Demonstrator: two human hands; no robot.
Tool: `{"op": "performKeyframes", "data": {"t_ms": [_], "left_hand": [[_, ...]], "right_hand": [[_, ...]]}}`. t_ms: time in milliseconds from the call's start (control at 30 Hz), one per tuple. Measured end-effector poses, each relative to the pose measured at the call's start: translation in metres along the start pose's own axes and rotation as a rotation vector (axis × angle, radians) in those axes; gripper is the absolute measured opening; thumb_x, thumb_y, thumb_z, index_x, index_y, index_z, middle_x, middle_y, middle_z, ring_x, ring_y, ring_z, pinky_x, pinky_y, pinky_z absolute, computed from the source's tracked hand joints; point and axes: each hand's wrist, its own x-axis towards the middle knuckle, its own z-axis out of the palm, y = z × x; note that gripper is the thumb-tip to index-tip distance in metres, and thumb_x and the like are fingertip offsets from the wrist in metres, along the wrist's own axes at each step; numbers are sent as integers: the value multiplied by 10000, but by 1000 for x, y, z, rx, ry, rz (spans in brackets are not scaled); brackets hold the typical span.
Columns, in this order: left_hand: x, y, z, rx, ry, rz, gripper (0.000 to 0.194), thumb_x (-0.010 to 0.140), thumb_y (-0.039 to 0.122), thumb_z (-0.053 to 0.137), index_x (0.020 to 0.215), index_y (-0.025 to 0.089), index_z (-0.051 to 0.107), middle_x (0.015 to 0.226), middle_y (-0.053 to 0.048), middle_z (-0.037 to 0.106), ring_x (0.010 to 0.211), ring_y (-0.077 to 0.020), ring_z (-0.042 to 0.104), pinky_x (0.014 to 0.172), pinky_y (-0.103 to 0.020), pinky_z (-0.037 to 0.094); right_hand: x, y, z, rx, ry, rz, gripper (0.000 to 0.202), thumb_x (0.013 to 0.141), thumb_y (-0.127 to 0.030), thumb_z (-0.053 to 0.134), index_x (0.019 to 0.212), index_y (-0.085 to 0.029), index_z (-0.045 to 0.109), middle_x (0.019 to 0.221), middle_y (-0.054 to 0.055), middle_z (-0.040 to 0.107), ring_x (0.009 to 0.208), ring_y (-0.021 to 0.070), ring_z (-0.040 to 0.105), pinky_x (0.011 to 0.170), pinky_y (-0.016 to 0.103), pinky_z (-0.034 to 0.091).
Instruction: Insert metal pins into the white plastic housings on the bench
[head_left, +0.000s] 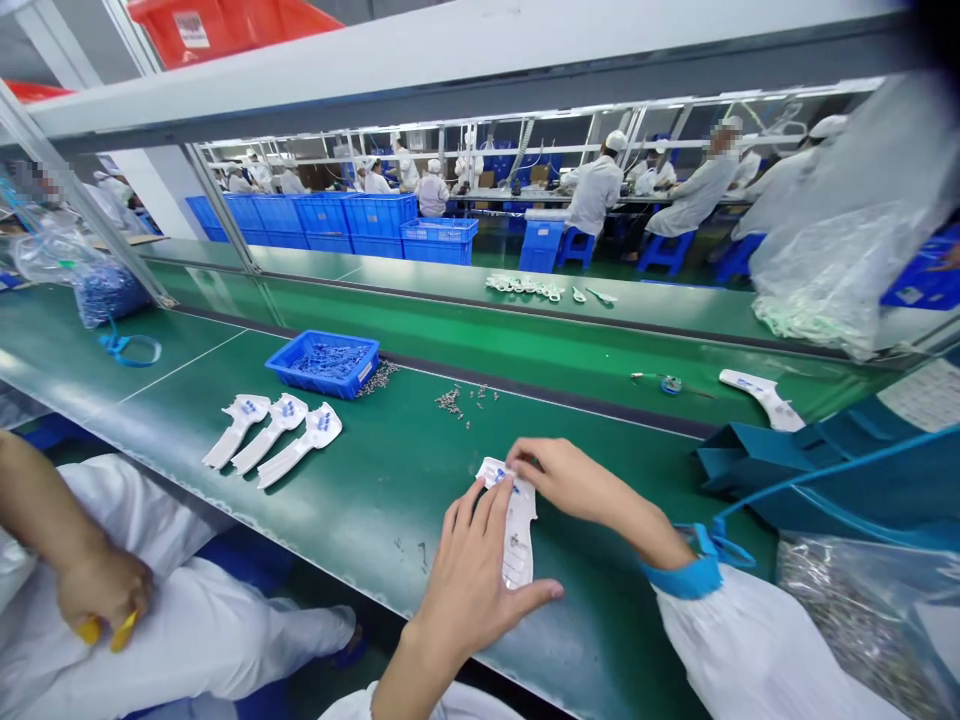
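Observation:
A white plastic housing lies on the green table in front of me, with small blue parts near its upper end. My left hand rests over its left side, fingers extended and thumb spread across its lower end. At the upper right edge, my right hand bends its fingers down onto the housing by the blue parts; whatever is between the fingertips is hidden. Small metal pieces lie scattered beyond the hands. Three similar white housings with blue parts sit to the left, near a blue tray of blue pieces.
A seated person's hand with yellow finger covers is at the lower left. On the right stand a teal bin and a clear bag of metal pieces. Another white housing lies on the green belt beyond.

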Motion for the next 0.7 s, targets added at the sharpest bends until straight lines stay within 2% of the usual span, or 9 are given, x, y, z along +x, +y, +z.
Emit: {"op": "performKeyframes", "data": {"t_ms": [67,167,267,333,433,533,633,700], "left_hand": [[-1,0,1,1,14,-9,1019,795,706,615,1559,215,152,1560,-150,360,1443,-380,298,1119,-586,337],[-1,0,0,-1,7,-27,1013,805,692,613,1557,206,140,1558,-158,360,1438,-386,306,1113,-599,345],[-2,1,-2,-1,2,-28,999,813,693,603,1553,207,140,1558,-154,362,1439,-381,305,1116,-600,344],[-2,0,-2,-3,3,-21,995,817,693,597,1554,210,133,1560,-151,357,1443,-380,297,1117,-599,344],[-3,-1,0,-13,4,-19,994,819,687,601,1556,214,132,1565,-151,348,1450,-383,282,1122,-596,337],[-2,-1,0,-35,2,-28,1002,803,679,629,1555,225,148,1568,-148,341,1452,-390,277,1125,-596,330],[-2,0,-2,-91,24,-13,956,818,645,640,1545,237,170,1567,-142,341,1456,-377,268,1135,-582,319],[-2,1,-3,-164,78,7,853,872,561,628,1531,255,180,1557,-129,353,1456,-340,275,1151,-549,310]], "right_hand": [[25,3,6,-48,123,-26,252,961,-195,459,1108,-176,662,1110,86,685,1009,199,621,839,284,422],[62,0,19,-106,140,-116,279,947,-192,531,1203,-167,639,1217,105,627,1115,193,584,931,274,407],[85,-5,27,-134,155,-108,220,941,-148,532,1112,-138,669,1164,128,637,1088,202,596,913,279,411],[88,-5,26,-137,164,-91,196,939,-117,507,1027,-130,682,1083,127,666,1029,206,617,873,284,420],[75,3,18,-127,166,-67,184,934,-123,507,994,-142,680,1019,107,699,979,206,633,823,284,432],[45,17,9,-56,176,-32,187,917,-157,532,1047,-158,666,994,81,711,915,186,644,784,276,455],[7,28,3,195,201,45,197,880,-239,571,1048,-174,649,948,53,698,813,164,643,747,282,488],[-16,27,2,423,175,109,251,859,-327,596,1058,-177,628,905,36,678,743,152,633,711,285,506]]}}
